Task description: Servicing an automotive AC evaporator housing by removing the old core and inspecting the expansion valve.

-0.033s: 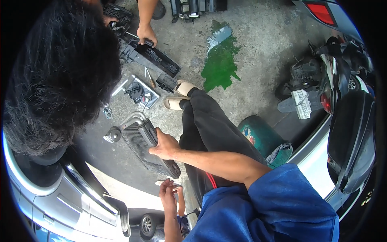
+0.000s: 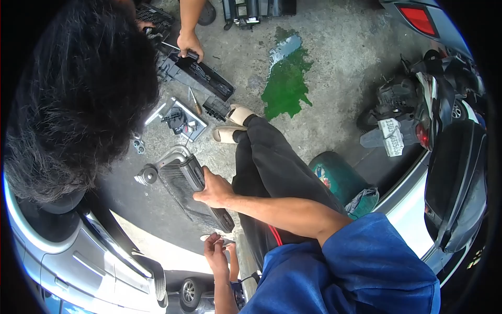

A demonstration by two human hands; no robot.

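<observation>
My right hand [image 2: 213,188] grips the black-edged top of a finned car heat exchanger [image 2: 180,186], fingers wrapped over its edge. The heat exchanger tilts in front of my legs, with bent metal pipes [image 2: 175,153] and a round fitting [image 2: 149,175] at its far end. Below its near end hovers my left hand [image 2: 215,250], half curled, fingers slightly apart, with nothing visible in it. It does not touch the heat exchanger. A co-worker's hand [image 2: 190,44] holds a long black plastic housing [image 2: 209,78] on the floor ahead.
A co-worker's dark-haired head [image 2: 78,99] fills the left. Near my sandals [image 2: 241,114] lie a screwdriver [image 2: 195,102] and a finned panel [image 2: 196,125] with small parts on it. Green liquid [image 2: 286,86] pools ahead. A green bin [image 2: 340,175], motorcycle [image 2: 402,110] and silver car [image 2: 89,256] stand around.
</observation>
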